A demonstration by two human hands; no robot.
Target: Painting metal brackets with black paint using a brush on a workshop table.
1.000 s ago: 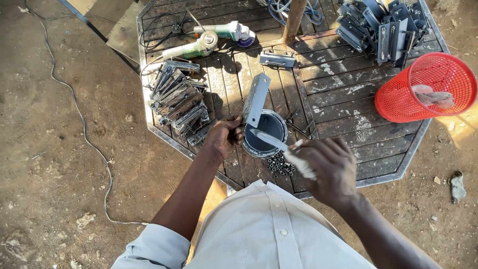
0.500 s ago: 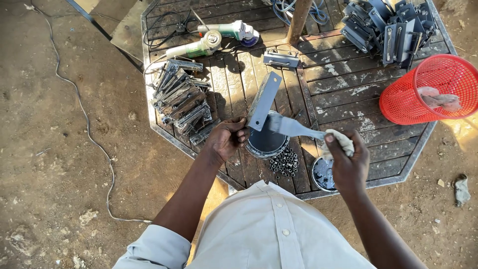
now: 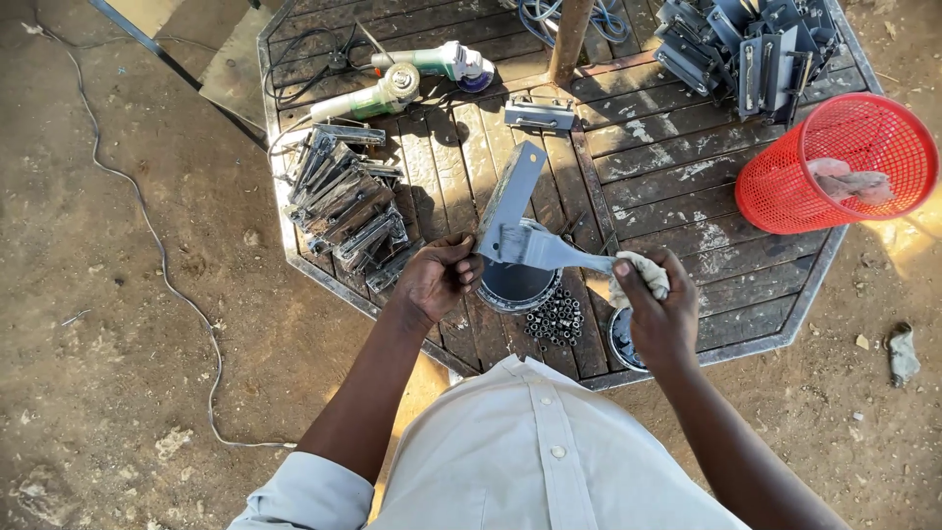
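Note:
My left hand (image 3: 439, 278) grips the lower end of a flat grey metal piece (image 3: 510, 199), tilted up over an open round paint tin (image 3: 517, 285). My right hand (image 3: 655, 314) holds a paintbrush (image 3: 545, 247) by its handle, with a pale rag (image 3: 640, 270) bunched in the same hand. The grey-coated bristles lie against the metal piece just above the tin. Under my right hand sits the tin's round lid (image 3: 622, 341), partly hidden.
The slatted octagonal metal table (image 3: 677, 177) carries a stack of metal brackets (image 3: 345, 203) at left, two angle grinders (image 3: 402, 80) at the back, more brackets (image 3: 751, 44) at back right, a red mesh basket (image 3: 834, 167), and several small nuts (image 3: 554, 319). A cable (image 3: 157, 255) trails on the dirt.
My right hand swung the brush up from the tin's near side and now lays it on the metal piece. My left hand tilted the piece slightly and stays on it.

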